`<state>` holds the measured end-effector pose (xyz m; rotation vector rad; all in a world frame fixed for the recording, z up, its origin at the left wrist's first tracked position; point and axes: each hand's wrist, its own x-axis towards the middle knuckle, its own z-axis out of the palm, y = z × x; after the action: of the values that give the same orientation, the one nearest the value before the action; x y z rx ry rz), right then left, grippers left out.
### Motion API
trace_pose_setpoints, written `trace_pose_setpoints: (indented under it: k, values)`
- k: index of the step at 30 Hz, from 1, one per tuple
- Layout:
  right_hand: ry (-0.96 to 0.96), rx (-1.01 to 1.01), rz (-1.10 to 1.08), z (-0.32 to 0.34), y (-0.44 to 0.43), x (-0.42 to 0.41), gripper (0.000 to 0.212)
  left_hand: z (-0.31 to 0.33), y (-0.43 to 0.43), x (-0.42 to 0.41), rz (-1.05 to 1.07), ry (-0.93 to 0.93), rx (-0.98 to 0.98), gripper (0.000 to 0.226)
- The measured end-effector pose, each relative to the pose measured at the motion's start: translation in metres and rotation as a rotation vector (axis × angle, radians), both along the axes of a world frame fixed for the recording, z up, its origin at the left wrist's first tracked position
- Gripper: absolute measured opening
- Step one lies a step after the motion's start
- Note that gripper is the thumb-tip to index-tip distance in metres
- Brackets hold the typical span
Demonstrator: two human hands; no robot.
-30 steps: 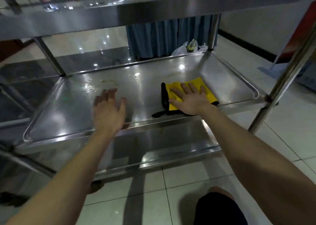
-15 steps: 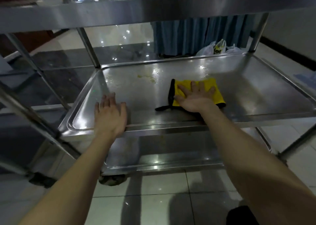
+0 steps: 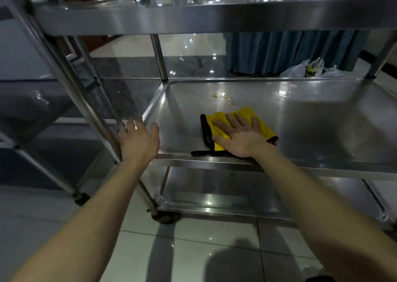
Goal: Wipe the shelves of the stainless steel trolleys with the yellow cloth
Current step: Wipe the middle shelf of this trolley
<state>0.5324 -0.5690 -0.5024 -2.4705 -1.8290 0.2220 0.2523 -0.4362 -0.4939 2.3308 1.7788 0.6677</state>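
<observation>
Wiping: right hand (image 3: 238, 138) lies flat on the cloth (image 3: 258, 120), fingers straight and spread, palm pressing it onto the middle shelf (image 3: 322, 120). It's not gripping, just pushing down.
Cloth: bright yellow and kinda fuzzy, with black trim down its left edge and a black strip trailing along the shelf's front lip. It's a bit rumpled by the fingertips and sits near the front edge, left of centre.
Left hand (image 3: 139, 140): loose, holding nothing, fingers spread at the shelf's front-left corner, right by the upright post (image 3: 97, 124). It's blurry, so I can't tell if it actually touches the metal.
Wet patch (image 3: 223, 96): small yellowish smear behind the cloth, apart from it.
Middle shelf: shiny steel tray with a raised rim and loads of glare.
Top shelf (image 3: 214, 17): overhead, its front edge running across the view.
Bottom shelf (image 3: 236, 193): low over the floor tiles, with a wheel (image 3: 165, 217) at the front-left corner.
Behind: blue curtain (image 3: 290, 50), white plastic bags (image 3: 311, 70) on the floor.
Left side: another steel trolley (image 3: 32, 101) just beside this one.
</observation>
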Motion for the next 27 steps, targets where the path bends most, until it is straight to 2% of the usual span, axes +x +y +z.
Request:
trace_pose_setpoints:
  k: [2,8,15,22,25,27]
  values:
    - [0.004,-0.010,-0.035,-0.001,0.006,-0.005,0.083,-0.005,0.001,-0.005,-0.004,0.053,-0.064,0.072]
    - [-0.020,-0.057,-0.136,-0.002,0.059,-0.024,0.086,-0.012,-0.002,-0.006,-0.048,-0.020,0.028,0.066]
    - [0.004,-0.024,-0.102,0.002,0.146,-0.056,0.085,-0.015,0.000,-0.005,-0.044,-0.038,0.039,0.064]
    - [0.017,0.006,0.033,0.002,0.061,-0.091,0.083,-0.008,-0.007,-0.006,-0.059,-0.132,0.033,0.061]
    - [0.047,0.040,0.119,0.007,0.011,-0.103,0.091,-0.007,-0.009,-0.005,-0.064,-0.159,0.060,0.057]
    - [-0.011,0.065,0.195,0.009,-0.014,-0.102,0.088,-0.009,-0.007,-0.005,-0.072,-0.168,0.084,0.055]
